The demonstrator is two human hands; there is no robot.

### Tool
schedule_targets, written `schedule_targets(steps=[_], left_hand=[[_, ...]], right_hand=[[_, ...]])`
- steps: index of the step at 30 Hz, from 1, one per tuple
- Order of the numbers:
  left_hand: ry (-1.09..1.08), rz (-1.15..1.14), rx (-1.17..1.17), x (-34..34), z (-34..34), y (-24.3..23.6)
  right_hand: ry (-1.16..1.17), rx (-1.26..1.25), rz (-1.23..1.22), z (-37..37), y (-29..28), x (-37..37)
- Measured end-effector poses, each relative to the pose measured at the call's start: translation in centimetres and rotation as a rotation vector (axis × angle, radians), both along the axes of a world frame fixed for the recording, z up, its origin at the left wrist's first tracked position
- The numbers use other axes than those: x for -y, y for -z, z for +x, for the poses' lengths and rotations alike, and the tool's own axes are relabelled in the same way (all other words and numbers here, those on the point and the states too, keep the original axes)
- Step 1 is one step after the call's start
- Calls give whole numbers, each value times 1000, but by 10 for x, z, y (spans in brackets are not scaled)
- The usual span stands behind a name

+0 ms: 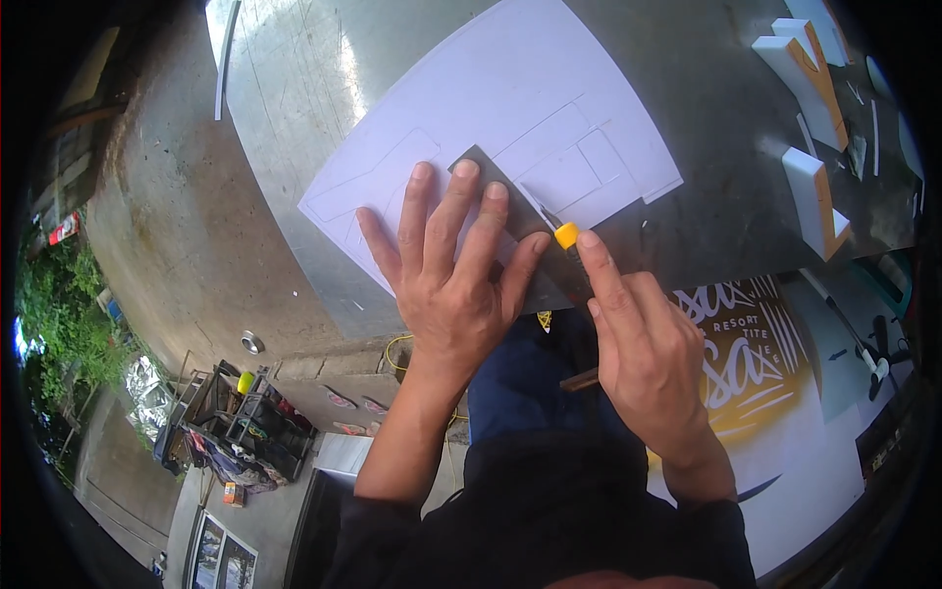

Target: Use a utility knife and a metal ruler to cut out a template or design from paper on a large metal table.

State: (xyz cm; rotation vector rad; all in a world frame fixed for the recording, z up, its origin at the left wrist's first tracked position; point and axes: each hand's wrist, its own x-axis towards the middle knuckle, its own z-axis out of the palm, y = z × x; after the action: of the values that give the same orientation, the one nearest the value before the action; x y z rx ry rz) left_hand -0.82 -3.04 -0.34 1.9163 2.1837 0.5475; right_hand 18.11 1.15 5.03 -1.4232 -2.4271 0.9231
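Note:
A white sheet (520, 74) with thin drawn outlines lies on the grey metal tabletop. My left hand (451, 255) rests flat across the sheet, its fingers spread. Under its fingertips and thumb is a dark straightedge (520, 221), set slantwise across the drawing. My right hand (643, 353) grips a utility knife (566, 236) with a yellow collar and black handle, the index finger stretched along it. The knife's blade points up and left onto the sheet, close beside the straightedge's right edge. Much of the knife's handle is hidden in the hand.
White cut pieces with brown edges (810, 196) stand on the tabletop (706, 118) at the right, among thin offcuts. A narrow pale strip (227, 61) lies at the far left. Below right is a printed board (785, 491); a cluttered rack (260, 422) stands at lower left.

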Motion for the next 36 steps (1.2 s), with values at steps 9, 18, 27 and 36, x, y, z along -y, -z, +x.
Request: schedule_targets(steps=[9, 18, 27, 36], left_hand=[[-13, -19, 18, 2, -1, 2], [-11, -17, 16, 1, -1, 2], [-5, -24, 11, 2, -1, 2], [-4, -31, 1, 1, -1, 1]], right_hand=[[-22, 21, -7, -2, 2, 0], [-37, 24, 6, 1, -1, -2], [-55, 31, 17, -1, 2, -1], [-86, 88, 16, -4, -5, -2]])
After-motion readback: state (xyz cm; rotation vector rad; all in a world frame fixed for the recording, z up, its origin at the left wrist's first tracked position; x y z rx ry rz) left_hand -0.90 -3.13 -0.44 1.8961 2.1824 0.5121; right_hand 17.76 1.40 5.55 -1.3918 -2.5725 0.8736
